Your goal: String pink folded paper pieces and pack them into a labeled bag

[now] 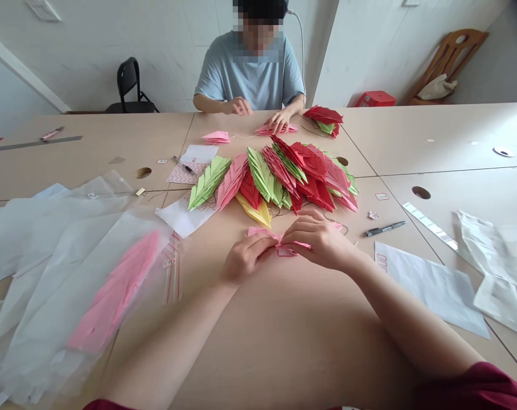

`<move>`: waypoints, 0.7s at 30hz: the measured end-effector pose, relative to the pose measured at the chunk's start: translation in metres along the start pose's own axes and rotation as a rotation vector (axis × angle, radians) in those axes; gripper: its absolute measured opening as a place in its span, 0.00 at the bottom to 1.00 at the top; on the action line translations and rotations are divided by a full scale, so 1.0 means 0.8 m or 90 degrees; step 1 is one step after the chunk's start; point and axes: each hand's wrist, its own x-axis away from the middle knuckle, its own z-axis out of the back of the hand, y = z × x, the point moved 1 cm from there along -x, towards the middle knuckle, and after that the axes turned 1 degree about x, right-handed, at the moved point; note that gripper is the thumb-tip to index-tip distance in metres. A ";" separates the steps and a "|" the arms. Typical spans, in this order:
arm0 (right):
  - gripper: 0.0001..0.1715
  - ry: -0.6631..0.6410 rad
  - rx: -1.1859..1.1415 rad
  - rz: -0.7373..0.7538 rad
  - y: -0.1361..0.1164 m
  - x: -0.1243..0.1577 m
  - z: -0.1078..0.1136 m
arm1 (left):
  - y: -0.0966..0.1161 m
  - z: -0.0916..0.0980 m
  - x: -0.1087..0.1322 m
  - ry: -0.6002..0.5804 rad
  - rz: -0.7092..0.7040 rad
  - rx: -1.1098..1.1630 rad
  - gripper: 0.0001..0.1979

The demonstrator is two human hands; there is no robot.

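Observation:
A strip of pink folded paper (262,232) lies low over the table between my two hands. My left hand (246,257) is closed, pinching its near edge with the fingertips. From the other side my right hand (320,242) bends over the same paper, its fingers closed on it and covering most of it. A small red-bordered label (286,253) shows just below the fingers. Right beyond my hands lies a heap of pleated paper pieces in red (316,165), green (262,171), pink (233,181) and yellow (254,210), with thin strings.
Clear plastic bags (62,245), one with pink paper (117,290), cover the left side. A pen (385,229), a white sheet (429,287) and a white bag (497,267) lie at right. Across the table a person (250,74) handles pink paper (278,130).

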 end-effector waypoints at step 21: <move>0.06 -0.035 0.033 0.014 0.016 0.005 0.019 | 0.007 0.001 -0.004 0.016 0.007 0.046 0.07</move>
